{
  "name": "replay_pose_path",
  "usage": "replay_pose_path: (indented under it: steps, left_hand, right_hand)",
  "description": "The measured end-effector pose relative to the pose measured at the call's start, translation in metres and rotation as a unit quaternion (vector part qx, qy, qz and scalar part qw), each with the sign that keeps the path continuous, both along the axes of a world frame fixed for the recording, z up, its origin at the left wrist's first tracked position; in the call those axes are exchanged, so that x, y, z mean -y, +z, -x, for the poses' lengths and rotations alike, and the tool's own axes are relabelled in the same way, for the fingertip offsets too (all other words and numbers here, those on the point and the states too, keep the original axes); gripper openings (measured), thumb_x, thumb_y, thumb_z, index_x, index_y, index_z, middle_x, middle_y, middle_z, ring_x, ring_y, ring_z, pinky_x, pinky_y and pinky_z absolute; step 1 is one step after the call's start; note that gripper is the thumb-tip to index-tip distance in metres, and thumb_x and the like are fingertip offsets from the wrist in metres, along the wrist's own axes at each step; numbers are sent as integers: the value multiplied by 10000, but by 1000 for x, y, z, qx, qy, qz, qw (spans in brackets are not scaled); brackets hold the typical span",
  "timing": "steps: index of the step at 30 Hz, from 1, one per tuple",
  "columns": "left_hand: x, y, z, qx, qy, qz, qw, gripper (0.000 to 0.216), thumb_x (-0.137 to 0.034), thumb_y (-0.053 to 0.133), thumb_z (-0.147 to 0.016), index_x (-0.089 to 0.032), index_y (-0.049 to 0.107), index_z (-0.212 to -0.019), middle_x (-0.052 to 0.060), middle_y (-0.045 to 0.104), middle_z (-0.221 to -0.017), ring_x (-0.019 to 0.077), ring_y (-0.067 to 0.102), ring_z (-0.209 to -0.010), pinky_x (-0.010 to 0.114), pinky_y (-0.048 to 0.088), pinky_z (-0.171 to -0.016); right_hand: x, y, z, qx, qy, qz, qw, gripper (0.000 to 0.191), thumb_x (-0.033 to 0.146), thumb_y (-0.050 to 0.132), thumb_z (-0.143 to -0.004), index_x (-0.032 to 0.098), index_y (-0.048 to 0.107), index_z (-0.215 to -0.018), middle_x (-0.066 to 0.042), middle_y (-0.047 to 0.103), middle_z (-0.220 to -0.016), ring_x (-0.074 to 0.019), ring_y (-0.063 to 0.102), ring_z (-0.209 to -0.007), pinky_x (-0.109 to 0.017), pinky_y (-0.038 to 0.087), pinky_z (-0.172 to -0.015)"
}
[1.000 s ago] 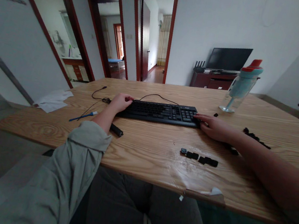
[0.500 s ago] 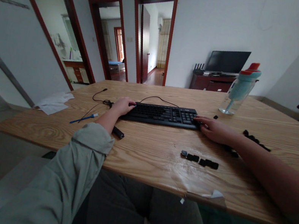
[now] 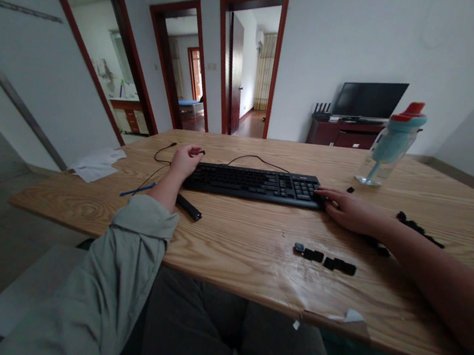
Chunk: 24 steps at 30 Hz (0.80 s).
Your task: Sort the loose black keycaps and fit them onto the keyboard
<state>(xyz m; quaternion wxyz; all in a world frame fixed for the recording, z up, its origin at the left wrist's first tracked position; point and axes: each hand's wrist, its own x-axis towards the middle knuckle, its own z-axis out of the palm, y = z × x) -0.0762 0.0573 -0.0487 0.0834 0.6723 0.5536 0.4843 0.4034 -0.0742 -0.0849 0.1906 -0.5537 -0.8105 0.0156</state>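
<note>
- The left hand (image 3: 185,161) has lifted off the keyboard (image 3: 257,183), pinching a small dark piece (probably a keycap).
- The right hand (image 3: 348,209) stays flat, holding nothing.
- The bottle (image 3: 390,144) looks empty.

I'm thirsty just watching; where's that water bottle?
The water bottle stands upright at the table's far right, beyond the keyboard's right end and the right hand.

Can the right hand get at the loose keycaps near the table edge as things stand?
Probably yes. The right hand rests at the keyboard's right end, and the keycaps lie in a row on bare table just nearer the person, with nothing between. Pulling the hand back looks enough.
</note>
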Motion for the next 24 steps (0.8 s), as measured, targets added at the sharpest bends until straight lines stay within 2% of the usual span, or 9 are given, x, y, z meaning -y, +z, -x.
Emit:
replay_pose_path:
  steps: [7,13,16,19,24]
  left_hand:
    - [5,0,-4,-56,-3,23,998,267,-283,608,-855,-142,726,-1048,101,753,-1030,190,686,-894,295,528,-842]
    - [12,-2,-23,-215,-72,55,972,216,-308,644,-843,-195,779,-967,92,766,-978,237,682,-909,340,506,-865]
    - [12,-2,-28,-268,-61,68,959,208,-290,635,-852,-220,786,-977,95,766,-995,250,676,-927,361,489,-898]
    - [13,-1,-30,-282,-45,76,955,216,-292,626,-861,-221,784,-990,98,764,-1003,249,671,-931,358,485,-892]
    - [14,-1,-30,-308,-25,77,948,230,-307,615,-867,-223,786,-994,104,762,-975,258,671,-917,360,491,-861]
  right_hand:
    - [1,1,0,-4,8,6,1000,512,322,510,-858,261,618,-1355,-45,611,-1394,-312,588,-1252,-497,431,-1116]
    - [2,1,1,-2,8,-3,1000,514,314,514,-854,281,616,-1357,-35,629,-1371,-308,601,-1237,-502,443,-1106]
    - [2,2,2,-1,9,-4,1000,512,312,510,-858,280,614,-1359,-33,620,-1383,-298,585,-1260,-484,430,-1120]
    - [2,1,1,3,3,0,1000,511,317,500,-865,242,616,-1357,-58,608,-1397,-302,577,-1268,-477,418,-1128]
    - [0,-1,-1,0,4,4,1000,511,322,508,-859,258,616,-1355,-44,612,-1394,-299,575,-1270,-475,414,-1130]
